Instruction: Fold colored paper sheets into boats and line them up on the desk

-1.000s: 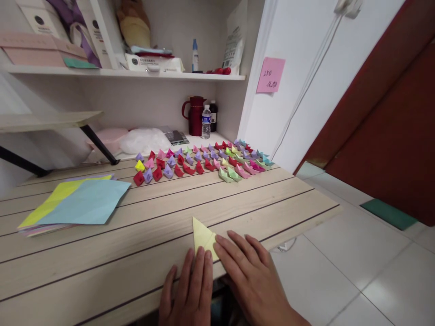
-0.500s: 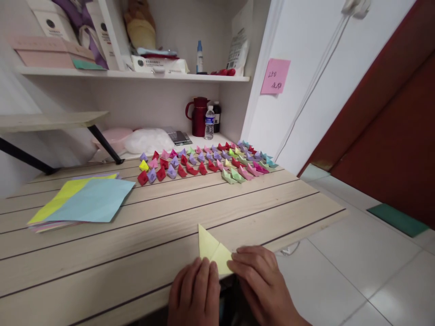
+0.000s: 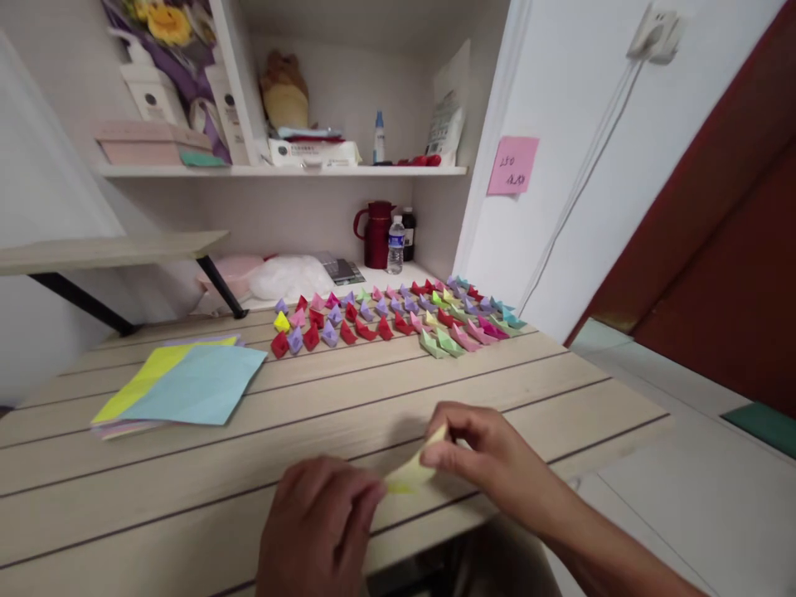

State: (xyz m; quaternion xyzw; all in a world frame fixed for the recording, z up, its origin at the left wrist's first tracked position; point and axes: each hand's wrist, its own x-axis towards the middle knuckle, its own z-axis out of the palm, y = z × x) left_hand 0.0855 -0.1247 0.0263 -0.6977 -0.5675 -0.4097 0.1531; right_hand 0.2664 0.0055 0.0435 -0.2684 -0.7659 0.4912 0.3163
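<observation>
**Boats lined up, one sheet mid-fold, flat stack to go**

Done, as far as we can judge: several rows of folded paper boats along the far edge of the surface, packed tighter toward its far-right corner. Red, purple, pink, green, blue & a few yellow. They overlap, so no exact qty from us.

In progress: one pale yellow paper, by the near edge of the surface, held btwn our hands. Our left hand has its fingers curled in & pinches the paper's left end; our right hand pinches the other end, thumb vs. fingers, w/ that end tipped up. No hull shape showing, so prob. part-folded w/ shaping left. Can't tell which crease, or if its lower edge touches the surface.

Left, we'd guess: the stack of flat colored sheets toward the left edge of the surface, light blue on top, yellow under. None of those visible is boat-shaped; qty unclear.
</observation>
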